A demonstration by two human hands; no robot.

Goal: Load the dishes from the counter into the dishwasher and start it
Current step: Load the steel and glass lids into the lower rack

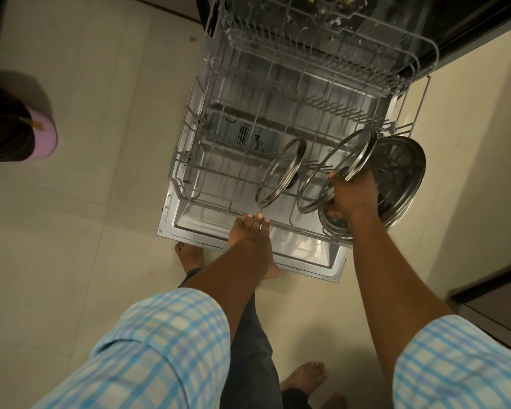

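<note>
The dishwasher's lower rack [189, 160] is pulled out over the open door [189, 231]. A glass lid with a steel rim [281, 172] stands on edge in the rack's front right part. My right hand [351, 193] grips a second glass lid [337, 169] by its rim, standing tilted just to the right of the first. Behind that hand a large steel plate or lid [401, 175] leans in the rack's right corner. My left hand [251, 231] rests with straight fingers on the rack's front edge.
The upper rack [307, 48] is pulled out above, with food bits visible in the tub behind it. A pink-rimmed object [42, 134] sits on the tiled floor at the left. My bare feet [189, 255] stand by the door's front edge. A wall closes the right side.
</note>
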